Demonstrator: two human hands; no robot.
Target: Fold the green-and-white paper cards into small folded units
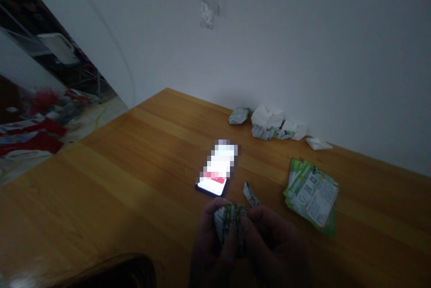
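Observation:
Between my two hands is a folded piece of printed paper (230,220), green and white with small text. My left hand (212,243) wraps round its left side, thumb pressed on the front. From the right, my right hand (276,243) pinches the paper's edge between thumb and fingers. Just beyond my fingers lies a small folded paper piece (251,194) on the table. A stack of green printed sheets (313,194) rests to the right of my hands. The lower parts of both hands are dark.
A lit phone (218,169) lies on the wooden table (134,158) beyond my hands. Along the wall stand folded paper pieces (267,117), a patterned one (239,116) and a white one (318,143). A clear plastic bag (207,1) hangs on the wall.

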